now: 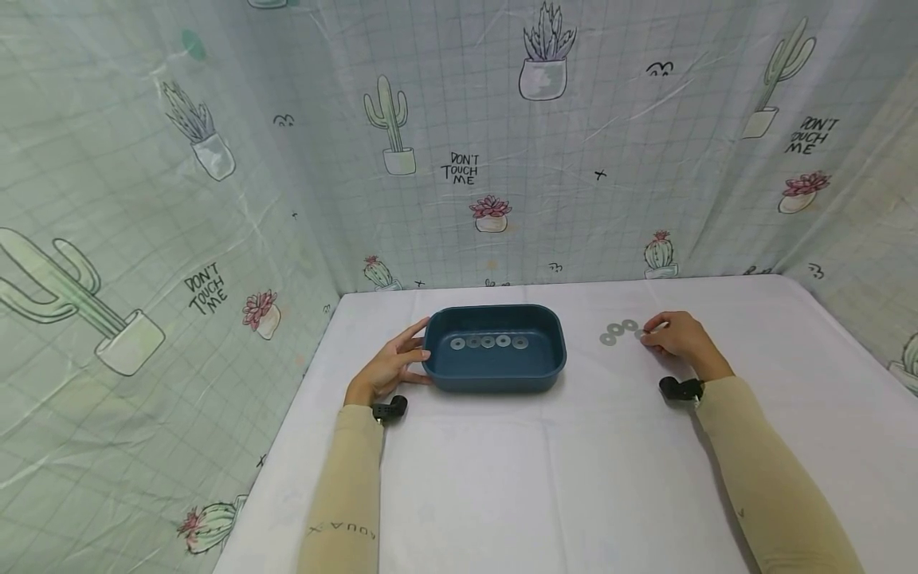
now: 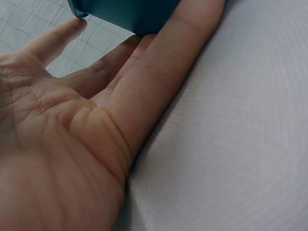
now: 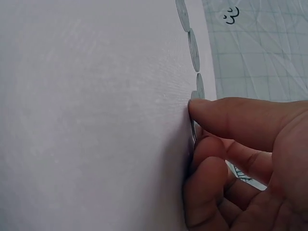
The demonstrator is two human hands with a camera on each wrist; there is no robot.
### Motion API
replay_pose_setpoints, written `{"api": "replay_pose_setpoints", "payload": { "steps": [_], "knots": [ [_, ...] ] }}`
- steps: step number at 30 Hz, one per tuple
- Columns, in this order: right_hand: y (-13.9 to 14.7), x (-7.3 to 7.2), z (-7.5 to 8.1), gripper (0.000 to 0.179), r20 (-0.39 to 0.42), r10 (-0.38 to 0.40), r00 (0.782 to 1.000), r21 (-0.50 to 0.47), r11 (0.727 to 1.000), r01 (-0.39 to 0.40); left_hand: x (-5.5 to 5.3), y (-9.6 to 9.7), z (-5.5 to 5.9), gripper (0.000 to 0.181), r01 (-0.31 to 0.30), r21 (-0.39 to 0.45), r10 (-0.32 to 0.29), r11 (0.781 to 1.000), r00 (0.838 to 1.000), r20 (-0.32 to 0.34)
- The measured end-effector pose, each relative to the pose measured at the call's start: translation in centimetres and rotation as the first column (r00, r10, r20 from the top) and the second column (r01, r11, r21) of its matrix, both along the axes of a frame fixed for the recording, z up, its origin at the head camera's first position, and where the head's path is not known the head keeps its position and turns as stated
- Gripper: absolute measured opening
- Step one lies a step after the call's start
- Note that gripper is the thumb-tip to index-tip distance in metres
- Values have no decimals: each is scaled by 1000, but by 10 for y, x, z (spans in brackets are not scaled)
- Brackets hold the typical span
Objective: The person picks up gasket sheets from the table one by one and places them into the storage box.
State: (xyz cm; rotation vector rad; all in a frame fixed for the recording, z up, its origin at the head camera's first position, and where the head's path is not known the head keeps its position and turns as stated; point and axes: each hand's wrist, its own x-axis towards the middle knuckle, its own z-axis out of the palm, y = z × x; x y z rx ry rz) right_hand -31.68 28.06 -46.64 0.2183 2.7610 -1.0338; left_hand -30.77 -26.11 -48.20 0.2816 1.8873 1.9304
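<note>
A dark blue rectangular tray (image 1: 495, 383) stands on the white-covered table, with several flat grey washers (image 1: 488, 341) in a row inside it. At its left end, my left hand (image 1: 387, 365) touches the wall with spread, mostly straight fingers; the left wrist view shows these fingers (image 2: 144, 82) reaching the blue tray wall (image 2: 130, 14). Right of the tray, my right hand (image 1: 677, 335) pinches a washer (image 3: 194, 129) between thumb and fingers, low at the tabletop. Three more washers (image 1: 615, 328) lie beside its fingertips, in a short arc.
A grey-green cloth (image 1: 445, 96) printed with cacti hangs behind the table and along its left side. White cloth covers the tabletop (image 1: 488, 478). Black wrist cameras (image 1: 390, 409) sit on both wrists.
</note>
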Motion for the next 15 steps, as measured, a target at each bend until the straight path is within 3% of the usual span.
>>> {"api": "replay_pose_setpoints", "payload": {
  "steps": [9, 15],
  "knots": [
    [0, -6, 3, 35, 58, 36, 998, 7, 999, -36, 0, -1, 0, 74, 3, 1, -3, 1000, 1000, -5],
    [-2, -3, 4, 35, 33, 22, 999, 9, 1000, -22, 0, -1, 0, 74, 6, 4, -6, 1000, 1000, -3]
  ]
}}
